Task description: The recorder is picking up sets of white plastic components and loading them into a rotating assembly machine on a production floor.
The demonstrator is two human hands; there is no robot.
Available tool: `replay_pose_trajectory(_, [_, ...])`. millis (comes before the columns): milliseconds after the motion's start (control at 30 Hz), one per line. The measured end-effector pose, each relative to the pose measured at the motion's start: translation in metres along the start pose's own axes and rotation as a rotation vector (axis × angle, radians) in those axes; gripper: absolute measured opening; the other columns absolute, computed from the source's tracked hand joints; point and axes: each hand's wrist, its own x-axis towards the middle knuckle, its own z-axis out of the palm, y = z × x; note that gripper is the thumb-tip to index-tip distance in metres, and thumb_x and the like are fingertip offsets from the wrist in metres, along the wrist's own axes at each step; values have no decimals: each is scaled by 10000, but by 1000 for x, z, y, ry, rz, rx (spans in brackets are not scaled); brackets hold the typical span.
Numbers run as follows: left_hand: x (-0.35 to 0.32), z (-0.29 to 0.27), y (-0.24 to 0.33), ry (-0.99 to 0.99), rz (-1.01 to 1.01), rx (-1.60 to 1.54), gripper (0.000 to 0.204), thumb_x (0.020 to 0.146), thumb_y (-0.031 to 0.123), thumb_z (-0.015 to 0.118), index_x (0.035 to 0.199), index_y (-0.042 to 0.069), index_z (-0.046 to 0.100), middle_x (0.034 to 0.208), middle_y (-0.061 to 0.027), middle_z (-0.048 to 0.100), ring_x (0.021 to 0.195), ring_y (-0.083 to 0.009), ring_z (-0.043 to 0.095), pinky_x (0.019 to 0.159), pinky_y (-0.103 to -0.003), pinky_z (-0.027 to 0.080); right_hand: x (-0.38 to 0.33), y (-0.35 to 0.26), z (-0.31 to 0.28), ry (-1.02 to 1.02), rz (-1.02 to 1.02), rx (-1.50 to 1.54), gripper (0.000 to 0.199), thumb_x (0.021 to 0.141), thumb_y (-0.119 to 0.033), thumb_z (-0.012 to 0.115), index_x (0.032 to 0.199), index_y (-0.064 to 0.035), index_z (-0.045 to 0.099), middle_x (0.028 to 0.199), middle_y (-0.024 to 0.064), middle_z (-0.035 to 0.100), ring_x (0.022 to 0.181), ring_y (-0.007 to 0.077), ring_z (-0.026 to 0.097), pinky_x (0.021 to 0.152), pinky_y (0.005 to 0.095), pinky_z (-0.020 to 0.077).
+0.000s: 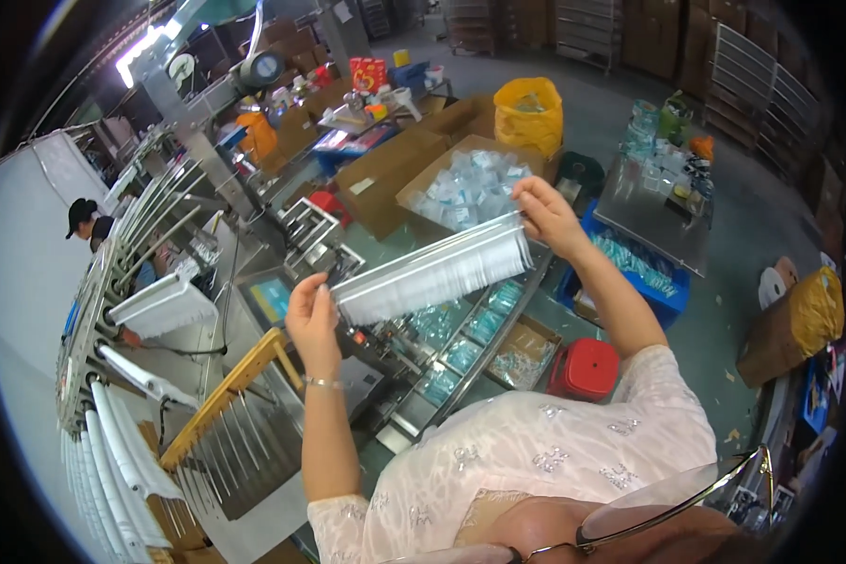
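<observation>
Stretched between my hands is a long white bundle of thin layered sheets (432, 277), with a straight upper edge and a ragged lower one. My left hand (313, 315) pinches its near left end, fingers closed. At the far right end my right hand (545, 216) is also closed on it, held higher, so the bundle tilts up to the right. Beneath it runs a metal conveyor (461, 362) with teal packets (487, 325) in its compartments. Similar white sheets (164, 305) hang from an arm of the machine (85, 348) on the left.
A yellow rack with metal prongs (226, 399) stands beside my left forearm. Ahead are a carton of clear packets (470, 188) and a yellow bag (528, 113). A red stool (583, 369), a blue crate (663, 301) and a metal table (653, 207) lie rightward. Another person (85, 221) is at far left.
</observation>
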Motion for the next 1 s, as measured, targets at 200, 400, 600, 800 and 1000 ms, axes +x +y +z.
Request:
replay_pose_trajectory(200, [-11,4,38,33,33,3,130,871,97,453,952,31,531,555,42,396,450,-19,320,406,-161,245,26,-5,-5,-120,-36,52,149,902,-210,426,949,-71,455,586,-59,339,436,27,297,406,177,223])
replay_pose_trajectory(400, [-10,-5,66,128,55,92,112,860,91,472,925,33,543,545,45,404,438,-16,322,407,-149,254,46,-13,13,-217,-100,-179,83,786,-110,567,832,-42,556,588,-78,400,492,1,339,438,155,246])
replay_pose_trajectory(600, [-10,-16,63,194,59,96,107,860,90,471,917,36,543,550,37,424,432,-21,343,404,-156,270,62,4,24,-221,-158,21,128,820,-169,566,875,-58,536,601,-69,418,494,-2,338,432,157,248])
replay_pose_trajectory(800, [-7,-18,61,218,48,91,112,855,90,477,914,21,542,568,32,430,458,-27,346,424,-160,276,70,3,28,-271,-121,183,181,852,-213,526,932,-52,511,613,-70,383,476,4,316,419,159,232])
replay_pose_trajectory(1000, [-4,-13,61,193,3,88,112,850,85,480,918,20,541,578,25,440,456,-29,355,420,-161,277,70,1,18,-272,-188,-69,158,834,-168,520,935,-47,512,632,-69,397,495,5,334,438,153,257])
